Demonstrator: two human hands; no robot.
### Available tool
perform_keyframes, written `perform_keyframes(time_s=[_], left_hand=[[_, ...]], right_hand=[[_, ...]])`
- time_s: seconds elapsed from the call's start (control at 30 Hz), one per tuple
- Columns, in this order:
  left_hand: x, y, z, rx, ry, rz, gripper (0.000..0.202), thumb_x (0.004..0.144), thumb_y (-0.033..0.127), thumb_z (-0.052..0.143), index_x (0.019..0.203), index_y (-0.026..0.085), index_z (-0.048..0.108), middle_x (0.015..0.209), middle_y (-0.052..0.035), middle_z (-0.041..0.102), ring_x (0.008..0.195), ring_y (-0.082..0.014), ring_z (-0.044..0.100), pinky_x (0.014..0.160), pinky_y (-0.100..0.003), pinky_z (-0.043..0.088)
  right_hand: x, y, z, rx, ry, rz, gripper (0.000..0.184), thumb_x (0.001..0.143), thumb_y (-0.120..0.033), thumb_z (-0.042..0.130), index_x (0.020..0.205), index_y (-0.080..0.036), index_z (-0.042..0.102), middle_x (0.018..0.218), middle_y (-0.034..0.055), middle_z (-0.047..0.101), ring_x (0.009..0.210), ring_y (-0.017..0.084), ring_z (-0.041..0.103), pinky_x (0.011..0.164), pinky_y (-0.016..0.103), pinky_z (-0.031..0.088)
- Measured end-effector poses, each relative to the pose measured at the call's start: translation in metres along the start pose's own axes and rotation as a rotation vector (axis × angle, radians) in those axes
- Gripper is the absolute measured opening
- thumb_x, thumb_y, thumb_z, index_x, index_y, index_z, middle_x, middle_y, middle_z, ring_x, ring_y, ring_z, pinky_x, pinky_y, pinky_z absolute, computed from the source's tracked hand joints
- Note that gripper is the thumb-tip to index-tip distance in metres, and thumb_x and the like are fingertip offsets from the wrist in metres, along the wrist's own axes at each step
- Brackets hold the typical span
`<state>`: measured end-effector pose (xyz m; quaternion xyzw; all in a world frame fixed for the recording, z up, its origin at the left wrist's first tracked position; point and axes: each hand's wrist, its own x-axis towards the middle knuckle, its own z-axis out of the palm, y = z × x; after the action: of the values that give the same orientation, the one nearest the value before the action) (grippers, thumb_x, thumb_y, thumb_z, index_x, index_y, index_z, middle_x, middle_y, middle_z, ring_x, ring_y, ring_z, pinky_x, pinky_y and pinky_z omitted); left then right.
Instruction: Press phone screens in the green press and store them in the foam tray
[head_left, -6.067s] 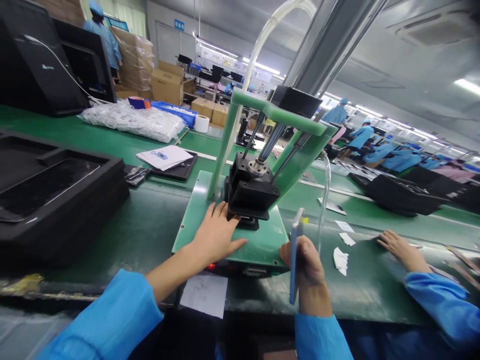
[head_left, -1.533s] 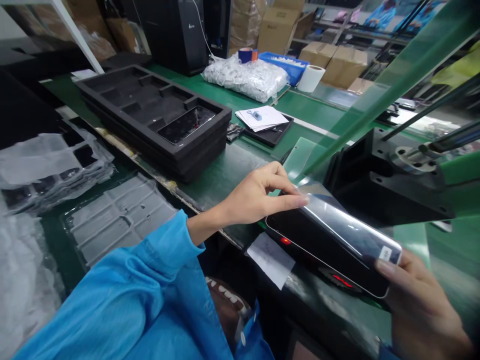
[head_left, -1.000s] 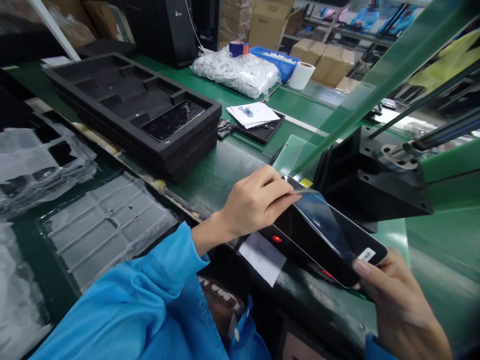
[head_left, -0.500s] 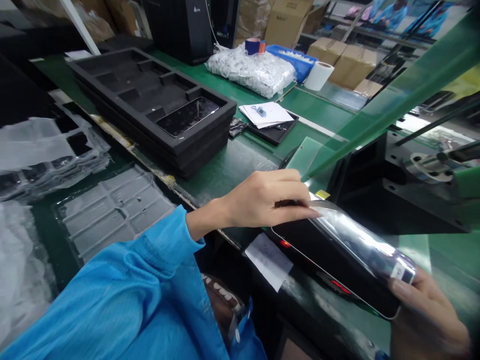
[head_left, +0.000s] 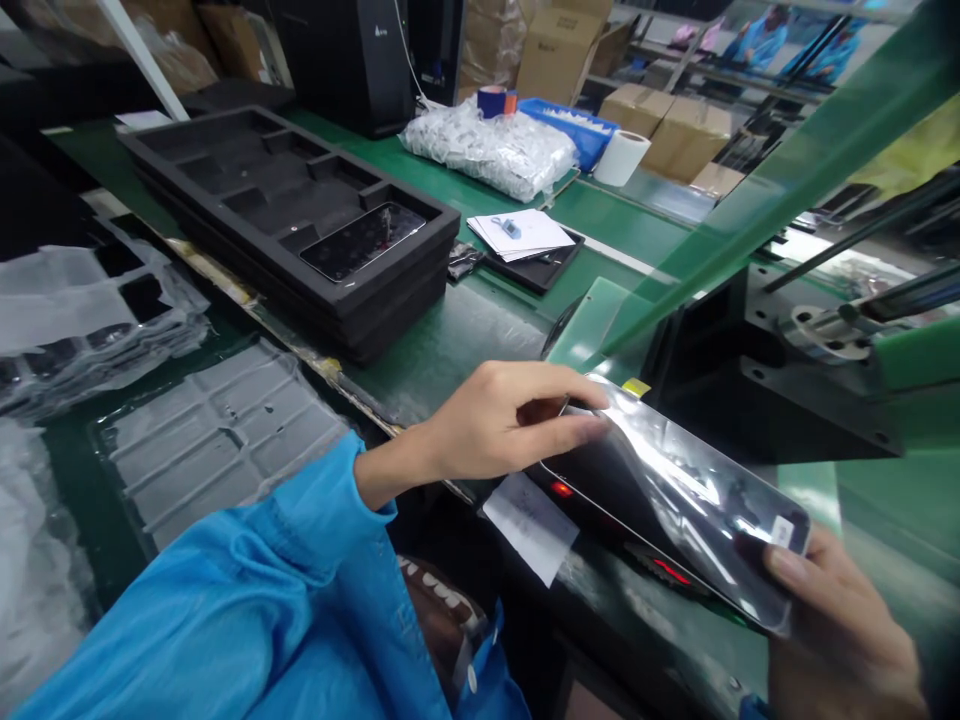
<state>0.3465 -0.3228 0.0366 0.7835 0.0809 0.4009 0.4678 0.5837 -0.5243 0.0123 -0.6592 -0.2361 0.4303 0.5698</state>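
A black glass screen panel (head_left: pixel 592 478) lies slanted in front of me, with glossy clear film (head_left: pixel 667 440) over its face. At its left end my left hand (head_left: pixel 517 415) is closed, thumb and forefinger pinching the film's edge near the corner. My right hand (head_left: pixel 844 600) grips the other end, its thumb on the face beside a small white label (head_left: pixel 782 531). Red light glows under the panel's near edge, from a device mostly hidden below it. A paper slip (head_left: pixel 531 525) with faint writing hangs at the bench edge nearby.
Stacked black foam trays (head_left: pixel 405 285) stand at the left, a dark screen (head_left: pixel 364 242) in the top one. Behind are papers (head_left: pixel 521 232), bagged parts (head_left: pixel 491 150), a blue bin (head_left: pixel 570 130) and a white roll (head_left: pixel 622 158). A green-framed machine (head_left: pixel 787 370) borders the right.
The film now lies flatter and covers more of the black face, where its edge was raised and curled before. The panel's face has tilted up towards me. The whole view has shifted slightly.
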Motion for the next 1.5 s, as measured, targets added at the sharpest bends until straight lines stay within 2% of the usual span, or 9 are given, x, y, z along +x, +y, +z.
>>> perform_keyframes(time_s=[0.1, 0.23, 0.37, 0.6, 0.87, 1.07, 1.2, 1.4, 1.5], left_hand=[[-0.013, 0.003, 0.007, -0.122, -0.041, -0.206, 0.036, 0.086, 0.032, 0.072, 0.120, 0.020, 0.065, 0.086, -0.0024, 0.067, 0.067, -0.0121, 0.057, 0.060, -0.026, 0.047], [-0.023, 0.005, 0.013, -0.416, -0.107, -0.368, 0.060, 0.080, 0.025, 0.078, 0.135, 0.024, 0.055, 0.104, -0.0050, 0.070, 0.085, -0.0176, 0.067, 0.071, -0.027, 0.054], [-0.023, 0.005, 0.007, -0.507, -0.191, -0.383, 0.070, 0.079, 0.029, 0.080, 0.142, 0.026, 0.051, 0.124, -0.0074, 0.067, 0.100, -0.0218, 0.067, 0.082, -0.031, 0.056], [-0.026, -0.001, -0.005, -0.460, -0.320, -0.310, 0.074, 0.088, 0.028, 0.070, 0.153, 0.034, 0.035, 0.152, -0.0070, 0.048, 0.130, -0.0319, 0.054, 0.101, -0.044, 0.052], [-0.030, -0.004, -0.011, -0.647, -0.433, -0.389, 0.079, 0.089, 0.021, 0.063, 0.157, 0.036, 0.024, 0.147, -0.0091, 0.053, 0.114, -0.0289, 0.066, 0.077, -0.033, 0.060], [-0.030, -0.009, 0.002, -0.544, -0.236, -0.314, 0.071, 0.084, 0.022, 0.072, 0.149, 0.032, 0.044, 0.142, -0.0066, 0.058, 0.127, -0.0290, 0.058, 0.107, -0.043, 0.048], [-0.031, -0.014, 0.019, -0.591, -0.086, -0.344, 0.067, 0.082, 0.023, 0.075, 0.143, 0.030, 0.049, 0.124, -0.0048, 0.067, 0.111, -0.0235, 0.065, 0.100, -0.039, 0.053], [-0.042, -0.004, 0.025, -0.421, 0.035, -0.382, 0.104, 0.068, 0.026, 0.089, 0.154, 0.036, 0.031, 0.151, -0.0053, 0.049, 0.133, -0.0301, 0.053, 0.116, -0.046, 0.041], [-0.048, -0.001, 0.032, -0.552, 0.036, -0.465, 0.116, 0.067, 0.024, 0.089, 0.158, 0.038, 0.018, 0.148, -0.0062, 0.052, 0.135, -0.0296, 0.051, 0.116, -0.049, 0.040]], right_hand=[[0.007, 0.000, -0.006, -0.038, -0.117, -0.006, 0.032, 0.061, -0.049, 0.089, 0.075, -0.023, 0.077, 0.066, 0.0102, 0.070, 0.048, 0.027, 0.062, 0.044, 0.032, 0.050], [0.007, -0.004, 0.004, -0.040, -0.086, -0.078, 0.035, 0.062, -0.053, 0.088, 0.077, -0.023, 0.080, 0.065, 0.0093, 0.070, 0.044, 0.023, 0.059, 0.042, 0.028, 0.050], [0.008, -0.011, 0.017, -0.074, -0.140, -0.175, 0.038, 0.055, -0.055, 0.091, 0.070, -0.022, 0.080, 0.056, 0.0089, 0.067, 0.032, 0.021, 0.054, 0.036, 0.028, 0.050], [0.014, 0.000, -0.003, -0.087, -0.345, -0.156, 0.026, 0.074, -0.049, 0.082, 0.086, -0.026, 0.082, 0.058, 0.0078, 0.067, 0.042, 0.025, 0.061, 0.042, 0.029, 0.052], [0.015, 0.006, -0.012, -0.079, -0.349, -0.143, 0.026, 0.077, -0.047, 0.081, 0.088, -0.024, 0.082, 0.058, 0.0073, 0.065, 0.047, 0.025, 0.062, 0.046, 0.030, 0.052], [0.015, 0.009, -0.011, -0.115, -0.306, -0.111, 0.027, 0.076, -0.047, 0.082, 0.077, -0.020, 0.078, 0.062, 0.0084, 0.065, 0.050, 0.022, 0.060, 0.046, 0.026, 0.049], [0.010, 0.006, -0.003, -0.112, -0.188, -0.114, 0.029, 0.071, -0.048, 0.086, 0.079, -0.021, 0.079, 0.064, 0.0084, 0.067, 0.050, 0.022, 0.061, 0.048, 0.027, 0.052], [0.009, -0.005, 0.013, -0.120, -0.213, -0.171, 0.031, 0.069, -0.050, 0.086, 0.078, -0.022, 0.081, 0.059, 0.0095, 0.066, 0.046, 0.025, 0.061, 0.046, 0.031, 0.054], [0.009, -0.004, 0.013, -0.101, -0.200, -0.145, 0.032, 0.067, -0.052, 0.087, 0.078, -0.023, 0.081, 0.060, 0.0090, 0.067, 0.049, 0.028, 0.064, 0.054, 0.038, 0.059]])
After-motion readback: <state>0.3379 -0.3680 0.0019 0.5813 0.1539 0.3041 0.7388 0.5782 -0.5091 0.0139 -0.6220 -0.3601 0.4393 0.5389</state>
